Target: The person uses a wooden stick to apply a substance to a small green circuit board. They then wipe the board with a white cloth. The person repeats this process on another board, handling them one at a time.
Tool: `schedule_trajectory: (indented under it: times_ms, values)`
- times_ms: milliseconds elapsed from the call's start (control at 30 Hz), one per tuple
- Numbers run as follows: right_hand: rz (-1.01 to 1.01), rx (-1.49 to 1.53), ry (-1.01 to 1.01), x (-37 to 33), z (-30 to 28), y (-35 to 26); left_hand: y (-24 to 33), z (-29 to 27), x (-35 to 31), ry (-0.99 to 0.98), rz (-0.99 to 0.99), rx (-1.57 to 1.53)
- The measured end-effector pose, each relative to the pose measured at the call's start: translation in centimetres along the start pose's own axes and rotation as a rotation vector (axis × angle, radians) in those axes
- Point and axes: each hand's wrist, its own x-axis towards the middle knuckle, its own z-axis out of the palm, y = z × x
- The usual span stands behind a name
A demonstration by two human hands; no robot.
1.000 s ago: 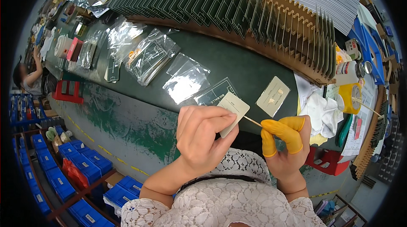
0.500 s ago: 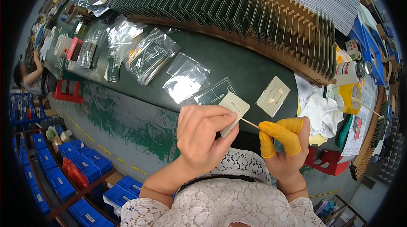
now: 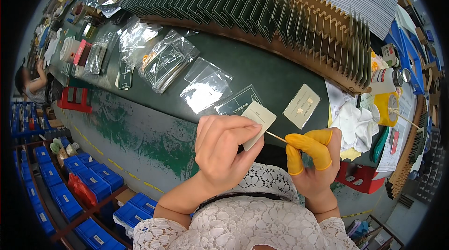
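My left hand [image 3: 223,146] pinches a small cream card [image 3: 260,118] by its lower left side, tilted above the table's front edge. Yellow finger cots cover the thumb and some fingers of my right hand [image 3: 312,156], which grips a thin wooden stick [image 3: 277,136]. The stick's tip meets the card's right edge, close to my left fingertips. Just behind the held card lies a dark green card with white lines [image 3: 241,101]. To its right, a second cream card [image 3: 302,106] with small gold-coloured pieces on it rests on the table.
A long brown slotted rack [image 3: 262,39] of upright green cards crosses the back. Clear plastic bags [image 3: 206,86] and a bagged card stack [image 3: 163,65] lie left. On the right are a white cloth [image 3: 354,126], a bottle [image 3: 384,81] and yellow tape [image 3: 387,109]. Another person [image 3: 35,84] sits far left.
Almost nothing differs. Both hands, the card and the stick keep their places; the person at the far left has shifted an arm slightly.
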Motion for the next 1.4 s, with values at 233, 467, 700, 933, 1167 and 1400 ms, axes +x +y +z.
schedule_trajectory:
  times_ms: [233,467,700,933,1167,1400]
  values:
    - [-0.015,-0.008,-0.016,0.23,0.05,0.02,0.0,-0.01,-0.03,-0.006,0.006,0.0]
    - [-0.026,-0.011,-0.03,0.27,-0.12,-0.21,-0.05,-0.03,0.04,-0.01,0.021,0.003]
    - [-0.005,-0.016,-0.01,0.09,-0.07,-0.14,-0.06,-0.03,-0.05,0.001,0.03,0.021]
    - [0.007,-0.019,0.0,0.03,-0.06,-0.2,-0.12,0.09,0.0,0.008,0.028,0.026]
    - [0.005,-0.025,0.009,-0.12,0.09,-0.12,-0.11,0.12,0.0,0.006,0.022,0.013]
    - [-0.003,-0.015,-0.012,-0.11,-0.07,-0.45,-0.02,0.03,0.01,0.011,0.01,0.017]
